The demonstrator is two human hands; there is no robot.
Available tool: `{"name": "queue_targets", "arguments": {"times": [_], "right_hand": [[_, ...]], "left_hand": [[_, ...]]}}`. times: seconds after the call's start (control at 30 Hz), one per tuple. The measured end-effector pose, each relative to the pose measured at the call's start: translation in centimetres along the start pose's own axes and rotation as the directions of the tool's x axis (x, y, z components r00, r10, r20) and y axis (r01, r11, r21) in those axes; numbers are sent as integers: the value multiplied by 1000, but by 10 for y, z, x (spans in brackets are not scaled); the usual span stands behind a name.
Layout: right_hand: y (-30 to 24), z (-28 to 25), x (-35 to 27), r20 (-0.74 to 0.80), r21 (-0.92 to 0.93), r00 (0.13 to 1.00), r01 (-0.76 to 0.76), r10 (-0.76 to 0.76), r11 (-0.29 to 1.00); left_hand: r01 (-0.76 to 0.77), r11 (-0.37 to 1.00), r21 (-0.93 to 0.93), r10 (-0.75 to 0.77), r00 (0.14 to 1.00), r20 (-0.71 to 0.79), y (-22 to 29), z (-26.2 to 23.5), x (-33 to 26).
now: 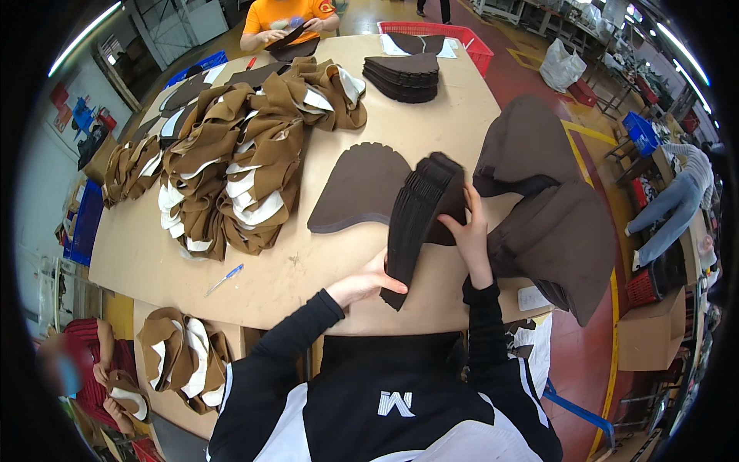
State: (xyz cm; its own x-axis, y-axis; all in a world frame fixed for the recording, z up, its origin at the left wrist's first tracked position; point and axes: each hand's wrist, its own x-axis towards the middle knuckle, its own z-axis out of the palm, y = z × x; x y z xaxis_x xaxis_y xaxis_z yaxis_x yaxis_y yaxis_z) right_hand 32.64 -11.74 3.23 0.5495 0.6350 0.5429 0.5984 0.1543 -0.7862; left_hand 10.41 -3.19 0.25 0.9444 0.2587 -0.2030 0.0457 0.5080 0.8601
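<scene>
Between my hands a thick stack of dark brown cut pieces (419,204) is tilted up on edge, its layered edges toward me. My left hand (363,283) grips its lower end, thumb across the edge. At the right side, my right hand (470,237) holds the stack with thumb and fingers. Just left of it lies a flat dark brown panel (356,191) with a notched far edge. Two larger heaps of dark brown panels, one farther off (525,142) and one nearer (558,239), sit at the table's right edge.
A large heap of tan pieces with white lining (262,154) covers the left of the table (269,296). Near it lies a blue-and-white pen (224,280). Farther back are another dark stack (402,78), a red crate (476,48) and a co-worker in orange (285,19) handling dark pieces.
</scene>
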Motion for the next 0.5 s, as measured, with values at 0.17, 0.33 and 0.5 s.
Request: {"name": "queue_targets", "arguments": {"times": [0.17, 0.33, 0.5], "right_hand": [[-26, 7, -20, -36, 92, 998, -39, 42, 995], [-59, 3, -39, -30, 501, 975, -178, 222, 847], [-69, -6, -45, -9, 456, 1000, -7, 13, 890]], "left_hand": [[7, 996, -85, -15, 994, -104, -13, 13, 8], [-51, 994, 96, 55, 998, -36, -13, 20, 11], [-23, 992, 125, 28, 999, -36, -3, 24, 8]]}}
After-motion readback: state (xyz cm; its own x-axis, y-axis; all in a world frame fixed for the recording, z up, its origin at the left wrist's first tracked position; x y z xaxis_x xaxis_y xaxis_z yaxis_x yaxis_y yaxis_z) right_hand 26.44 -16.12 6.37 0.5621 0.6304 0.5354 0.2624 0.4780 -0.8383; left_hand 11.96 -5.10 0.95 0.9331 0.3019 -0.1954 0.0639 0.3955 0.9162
